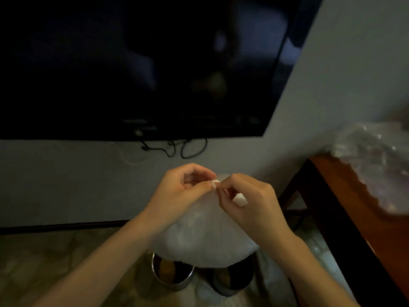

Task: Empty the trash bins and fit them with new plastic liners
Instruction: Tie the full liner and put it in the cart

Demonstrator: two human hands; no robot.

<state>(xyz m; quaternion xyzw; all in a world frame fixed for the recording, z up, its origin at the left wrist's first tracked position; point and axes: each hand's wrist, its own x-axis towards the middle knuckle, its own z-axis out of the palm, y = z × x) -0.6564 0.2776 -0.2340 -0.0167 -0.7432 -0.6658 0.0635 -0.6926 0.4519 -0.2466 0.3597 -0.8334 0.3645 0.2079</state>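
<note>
Liner (205, 235): thin, milky translucent plastic, crinkled; first bin (177, 282) at its 7 o'clock and second bin (230, 288) at 5 o'clock, shiny metal; screen (132, 63) at 11 o'clock glossy black; table (345, 196) at 3 o'clock smooth reddish wood under crumpled clear plastic wrap (376, 156).

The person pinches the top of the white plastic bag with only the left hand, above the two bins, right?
Not quite. The head view shows both the left hand and the right hand pinching the top of the plastic bag, above the metal bin and the dark bin.
</note>
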